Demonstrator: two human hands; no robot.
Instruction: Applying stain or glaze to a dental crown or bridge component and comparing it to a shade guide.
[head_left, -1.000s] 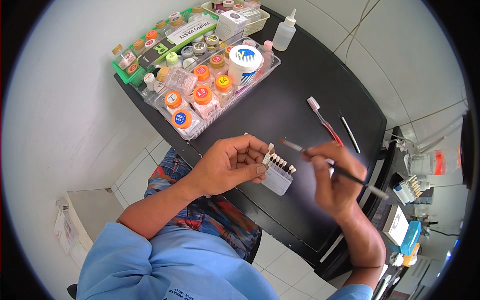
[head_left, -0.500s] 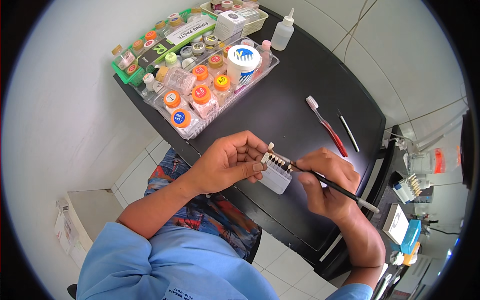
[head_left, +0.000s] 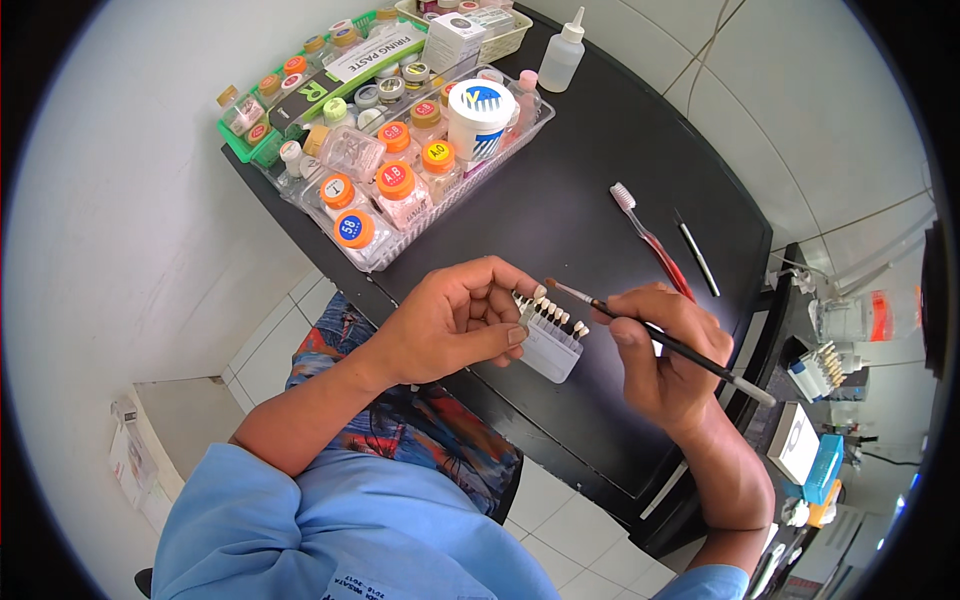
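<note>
My left hand (head_left: pixel 440 325) is closed on a white tooth shade guide (head_left: pixel 550 355), a flat holder with a row of tooth-shaped tabs along its upper edge. A small pale tooth-shaped piece (head_left: pixel 540 292) shows at the tip of my left index finger; whether it belongs to the guide I cannot tell. Between the thumb and fingers of my right hand (head_left: pixel 665 350) is a slim brush (head_left: pixel 577 294) with a dark handle and a grey rear end. Its brownish tip points left, just beside that small piece, with a slight gap between them.
A clear plastic tray (head_left: pixel 420 228) of orange-lidded jars and a large white tub (head_left: pixel 480 125) stands at the far left, beside a green basket (head_left: pixel 235 145). Behind is a squeeze bottle (head_left: pixel 563 62). A red toothbrush (head_left: pixel 660 255) and a thin pointed tool (head_left: pixel 700 260) lie right on the black table (head_left: pixel 560 200).
My right hand has moved slightly right, drawing the brush back from the shade guide's tabs. Its tip now shows beside the small piece. My left hand has barely moved.
</note>
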